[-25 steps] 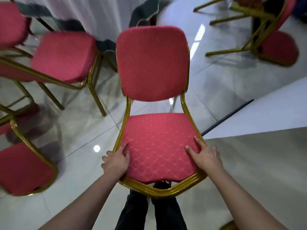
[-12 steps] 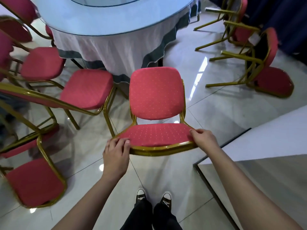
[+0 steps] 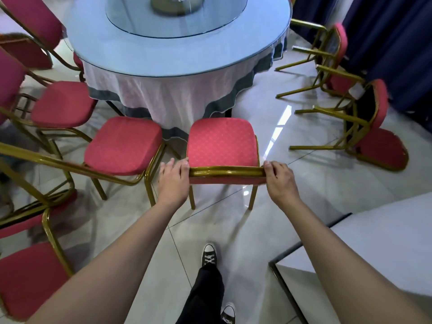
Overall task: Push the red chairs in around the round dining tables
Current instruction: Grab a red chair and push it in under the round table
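Gripping the top rail of a red chair, both hands hold its gold frame in the head view. The left hand lies against the rail's left corner, its fingers extended upward along the side of the backrest and the thumb against the corner. The right hand has its fingers curled over the rail's right corner. Between the two hands the rail runs left to right, and that is the chair's long axis from here. Its padded backrest faces the person, so the seat points away from the hands toward the round desk, whose white cloth hangs just beyond the backrest. The chair stands upright on the tiled floor, two gold legs showing below the hands.

On the desk sits a glass turntable; what lies on it is too blurred to name. No writing can be read anywhere.

Left of the left hand, a second red chair stands just beside the held one, with more chairs farther left. Well to the right of the right hand, tipped chairs lie on the floor near a dark blue curtain. Below the hands, a black sneaker steps forward.
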A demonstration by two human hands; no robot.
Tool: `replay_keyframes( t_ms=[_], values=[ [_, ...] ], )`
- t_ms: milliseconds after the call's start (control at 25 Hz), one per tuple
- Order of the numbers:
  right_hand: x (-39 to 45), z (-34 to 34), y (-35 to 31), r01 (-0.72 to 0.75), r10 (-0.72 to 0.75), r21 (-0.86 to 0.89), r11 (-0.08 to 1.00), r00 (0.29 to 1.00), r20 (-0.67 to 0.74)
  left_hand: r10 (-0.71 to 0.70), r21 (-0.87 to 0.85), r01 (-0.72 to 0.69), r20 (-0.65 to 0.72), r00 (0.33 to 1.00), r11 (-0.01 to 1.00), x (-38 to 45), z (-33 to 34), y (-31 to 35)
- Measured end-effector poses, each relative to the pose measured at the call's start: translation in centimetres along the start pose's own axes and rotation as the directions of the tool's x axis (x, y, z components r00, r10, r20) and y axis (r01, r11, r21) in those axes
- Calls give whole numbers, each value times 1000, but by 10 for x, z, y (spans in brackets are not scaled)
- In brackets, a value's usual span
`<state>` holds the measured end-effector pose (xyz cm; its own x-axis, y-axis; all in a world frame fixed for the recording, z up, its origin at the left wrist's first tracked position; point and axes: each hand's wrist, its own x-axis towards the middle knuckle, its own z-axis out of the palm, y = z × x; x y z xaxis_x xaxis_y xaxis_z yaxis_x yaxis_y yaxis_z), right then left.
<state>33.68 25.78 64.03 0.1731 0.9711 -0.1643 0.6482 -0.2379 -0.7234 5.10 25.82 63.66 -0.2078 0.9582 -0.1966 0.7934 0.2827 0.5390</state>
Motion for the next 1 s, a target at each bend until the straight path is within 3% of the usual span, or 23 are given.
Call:
replay_keyframes(
  t_ms=[280, 440, 720, 1000],
  values=[
    [76, 4, -26, -59, 57, -60, 996, 998, -33, -43, -5, 43, 10, 999, 999, 66, -16, 30],
    [87, 11, -30, -85, 84, -12, 996, 992, -95, -51, -7, 51, -32, 998, 999, 66, -13, 35],
    [85, 11, -34, -18, 28, 75, 997, 990, -140, 120, 85, -123, 43, 992, 989, 98, -22, 35],
    [137, -15, -18, 47, -36, 85, 995, 991, -125, 24, -5, -25, -107, 994, 1000, 104, 6, 79]
  ],
)
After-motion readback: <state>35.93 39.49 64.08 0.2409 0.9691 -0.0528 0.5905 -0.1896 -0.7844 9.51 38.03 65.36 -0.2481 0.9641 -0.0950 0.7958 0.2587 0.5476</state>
